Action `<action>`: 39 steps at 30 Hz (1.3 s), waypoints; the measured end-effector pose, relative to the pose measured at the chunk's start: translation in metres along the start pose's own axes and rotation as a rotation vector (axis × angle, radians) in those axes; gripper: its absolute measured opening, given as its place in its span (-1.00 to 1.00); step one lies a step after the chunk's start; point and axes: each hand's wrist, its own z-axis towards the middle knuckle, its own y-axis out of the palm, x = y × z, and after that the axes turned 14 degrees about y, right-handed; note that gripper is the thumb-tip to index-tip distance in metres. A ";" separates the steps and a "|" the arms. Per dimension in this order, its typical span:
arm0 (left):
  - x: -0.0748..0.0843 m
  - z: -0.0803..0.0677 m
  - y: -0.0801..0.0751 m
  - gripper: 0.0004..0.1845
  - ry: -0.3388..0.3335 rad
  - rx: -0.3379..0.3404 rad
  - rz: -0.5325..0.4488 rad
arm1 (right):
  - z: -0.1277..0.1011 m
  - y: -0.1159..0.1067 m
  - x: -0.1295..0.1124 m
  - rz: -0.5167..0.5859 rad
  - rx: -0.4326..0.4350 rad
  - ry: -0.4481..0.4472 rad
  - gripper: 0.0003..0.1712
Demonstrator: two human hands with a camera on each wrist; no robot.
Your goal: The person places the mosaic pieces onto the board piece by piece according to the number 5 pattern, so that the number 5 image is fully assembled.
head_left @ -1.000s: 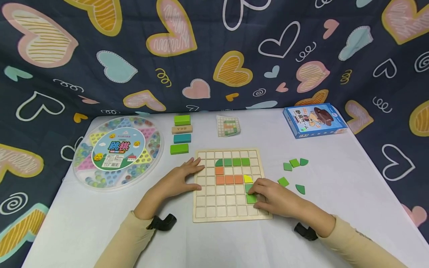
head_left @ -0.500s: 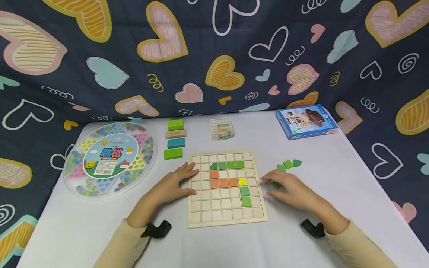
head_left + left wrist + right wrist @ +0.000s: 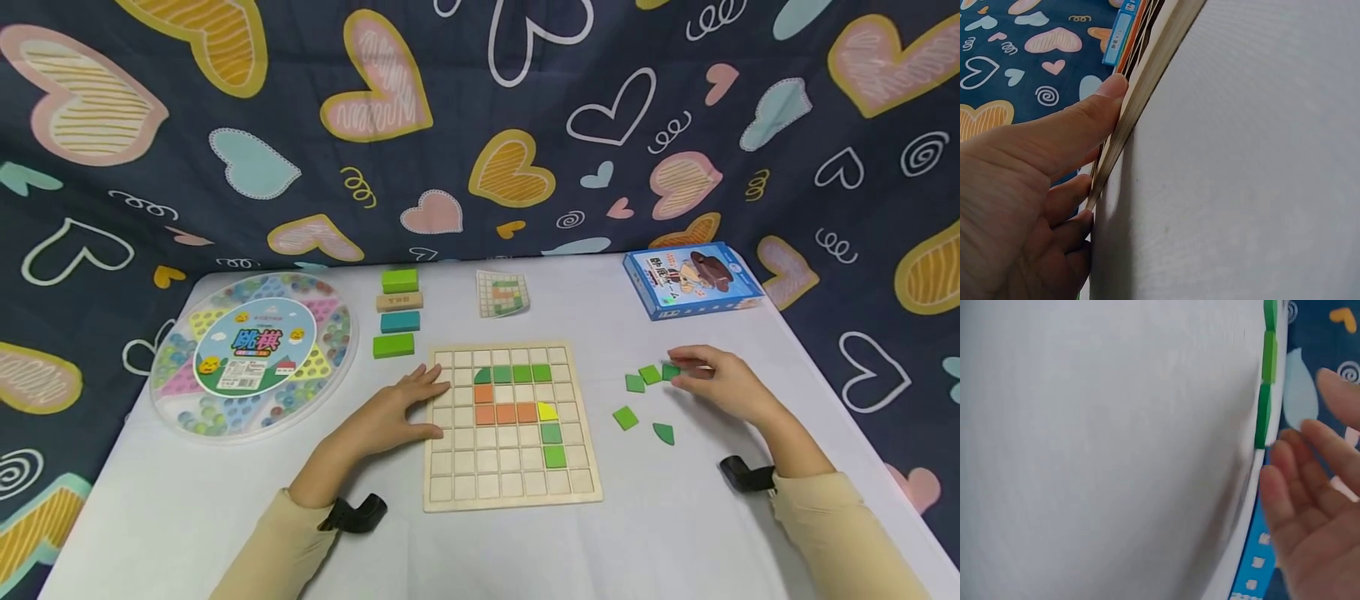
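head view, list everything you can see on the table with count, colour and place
wooden grid board: 1, pale wood, table centre; four green, four orange, one yellow, two more green tiles set in it
loose green tiles: 5, right of board
rectangular blocks: 4, two green, one natural wood, one teal, behind board's left corner
round marble game case: 1, clear, far left
pattern card: 1, behind board
blue box: 1, back right
left hand: rests on board's left edge
right hand: fingers at farthest loose tile

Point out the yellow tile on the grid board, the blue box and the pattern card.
yellow tile [image 3: 548, 412], head view, its centre.
blue box [image 3: 691, 279], head view, middle of the printed lid.
pattern card [image 3: 502, 293], head view, centre of its grid.
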 end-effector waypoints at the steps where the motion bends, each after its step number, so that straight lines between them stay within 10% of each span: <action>1: 0.000 0.000 0.000 -0.21 0.000 -0.001 -0.001 | 0.002 -0.001 0.003 -0.005 -0.016 0.012 -0.43; 22: -0.001 0.003 0.002 -0.22 0.009 -0.006 -0.003 | -0.003 0.005 0.000 -0.099 0.048 0.034 -0.60; 39: -0.003 0.000 -0.001 -0.22 -0.002 -0.011 0.006 | -0.054 0.072 -0.065 0.039 -0.031 -0.396 -0.69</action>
